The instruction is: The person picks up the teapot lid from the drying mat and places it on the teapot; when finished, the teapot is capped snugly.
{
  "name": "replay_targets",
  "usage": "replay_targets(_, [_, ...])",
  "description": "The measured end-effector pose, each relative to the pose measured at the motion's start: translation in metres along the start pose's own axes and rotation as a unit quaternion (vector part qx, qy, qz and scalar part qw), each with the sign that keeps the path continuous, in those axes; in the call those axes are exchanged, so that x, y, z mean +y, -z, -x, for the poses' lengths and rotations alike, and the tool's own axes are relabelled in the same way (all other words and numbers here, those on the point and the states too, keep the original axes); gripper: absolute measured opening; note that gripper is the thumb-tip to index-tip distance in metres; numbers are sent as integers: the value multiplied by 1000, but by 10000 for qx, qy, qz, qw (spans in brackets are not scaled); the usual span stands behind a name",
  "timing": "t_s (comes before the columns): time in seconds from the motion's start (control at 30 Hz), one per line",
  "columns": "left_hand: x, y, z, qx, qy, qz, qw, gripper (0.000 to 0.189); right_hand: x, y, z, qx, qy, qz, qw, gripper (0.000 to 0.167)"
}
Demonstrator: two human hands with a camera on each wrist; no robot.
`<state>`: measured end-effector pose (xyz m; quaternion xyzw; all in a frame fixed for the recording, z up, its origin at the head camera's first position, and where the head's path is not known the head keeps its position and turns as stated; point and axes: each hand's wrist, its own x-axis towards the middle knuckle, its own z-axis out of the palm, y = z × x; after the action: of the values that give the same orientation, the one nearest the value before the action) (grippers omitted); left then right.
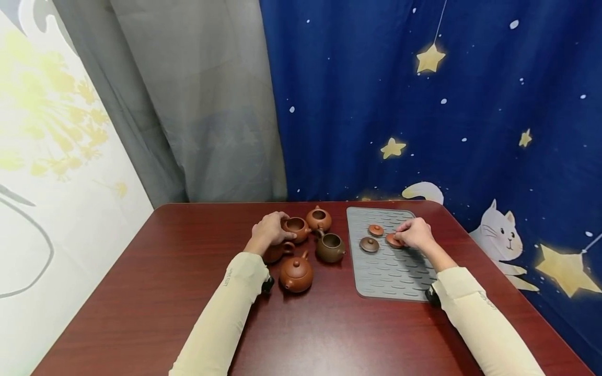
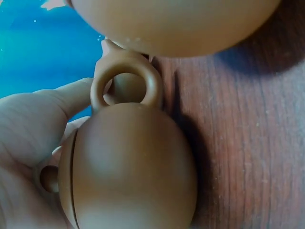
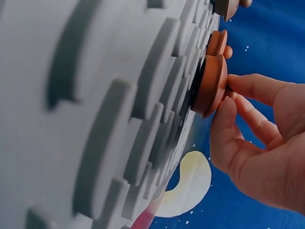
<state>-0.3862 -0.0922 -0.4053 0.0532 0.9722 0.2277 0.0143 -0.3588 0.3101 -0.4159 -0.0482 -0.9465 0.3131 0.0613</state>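
Note:
In the head view my left hand (image 1: 270, 230) holds a lidless reddish-brown clay teapot (image 1: 296, 225), thumb on the near side and fingers on the far side. The left wrist view shows a lidded teapot (image 2: 128, 162) between the camera and part of that hand. My right hand (image 1: 415, 233) pinches the knob of an orange-brown teapot lid (image 3: 209, 88) at the grey mat (image 1: 392, 274). Beside it on the mat lie a smaller orange lid (image 1: 375, 230) and a dark brown lid (image 1: 369, 244).
Another lidless reddish teapot (image 1: 319, 218) and a dark brown lidless one (image 1: 331, 248) stand left of the mat. Nearer me is a lidded teapot (image 1: 296, 274), with another teapot (image 1: 274, 254) partly hidden by my left arm. Curtains (image 1: 348, 104) hang behind the wooden table (image 1: 320, 334).

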Motion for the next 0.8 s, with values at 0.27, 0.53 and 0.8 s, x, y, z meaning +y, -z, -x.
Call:
replay_targets(0.27, [-5,2,-6,-177,83,123,9997,64,-10,-2,4,332,472,-37,9983,18])
replay_targets(0.53, [-3,1,-8,-182,-83,183,9996,63,-28,-3,8,460,541,-215,9972,16])
replay_targets(0.8, [-3,1,-7,-169,-58,204,9996,63,-54,-11,11,570,795,-435,9943,15])
